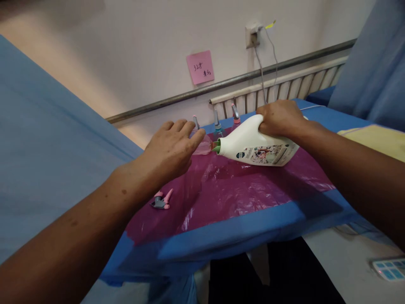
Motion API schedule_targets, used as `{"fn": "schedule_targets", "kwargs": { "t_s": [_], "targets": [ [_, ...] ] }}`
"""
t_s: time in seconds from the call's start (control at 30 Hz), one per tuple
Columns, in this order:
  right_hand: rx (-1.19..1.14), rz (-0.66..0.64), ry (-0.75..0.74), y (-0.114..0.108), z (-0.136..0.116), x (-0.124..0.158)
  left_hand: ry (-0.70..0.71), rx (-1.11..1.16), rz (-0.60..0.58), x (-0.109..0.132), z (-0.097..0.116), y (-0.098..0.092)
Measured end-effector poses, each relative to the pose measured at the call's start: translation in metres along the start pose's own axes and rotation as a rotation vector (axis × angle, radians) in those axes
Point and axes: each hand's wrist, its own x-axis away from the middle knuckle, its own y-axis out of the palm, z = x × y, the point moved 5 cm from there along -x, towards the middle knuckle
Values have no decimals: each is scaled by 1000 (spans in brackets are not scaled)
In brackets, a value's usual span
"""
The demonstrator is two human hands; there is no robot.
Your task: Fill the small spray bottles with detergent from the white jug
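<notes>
My right hand [280, 118] grips the handle of a white detergent bottle [256, 147], which is tipped on its side with its green spout [217, 148] pointing left. The spout meets a small clear pink bottle [202, 147]. My left hand [171, 147] wraps round that small bottle, fingers curved over it and hiding most of it. Both bottles are over a magenta plastic sheet [228, 190] spread on a blue-covered table [237, 230].
A pink and grey spray-trigger head [161, 200] lies on the sheet near my left forearm. Two more small spray bottles [217, 124] [236, 115] stand behind. A pink sticky note [200, 67] and a wall socket [253, 36] are on the wall. Blue fabric hangs left and right.
</notes>
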Motion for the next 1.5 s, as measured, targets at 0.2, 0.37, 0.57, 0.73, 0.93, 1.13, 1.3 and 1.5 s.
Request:
{"fn": "schedule_targets", "kwargs": {
  "t_s": [0.2, 0.37, 0.57, 0.73, 0.93, 1.13, 1.3, 1.5],
  "targets": [
    [7, 11, 1, -1, 1, 1, 27, -89, 0, -4, 3, -7],
    [-30, -5, 10, -2, 4, 1, 48, -79, -5, -9, 5, -15],
    [-72, 21, 27, -4, 5, 5, 49, 24, 13, -13, 2, -18],
    [-21, 7, 21, -5, 5, 5, 78, 63, 73, -16, 3, -21],
    [-34, -8, 29, -7, 7, 7, 110, 2, 116, -19, 7, -28],
    [-39, -3, 29, -6, 9, 9, 111, -5, 118, -21, 7, -30],
    [-55, 10, 27, -4, 11, 8, 112, -13, 121, -21, 7, -31],
    [-49, 8, 24, -4, 14, 9, 84, 29, 114, -20, 6, -32]
  ]
}}
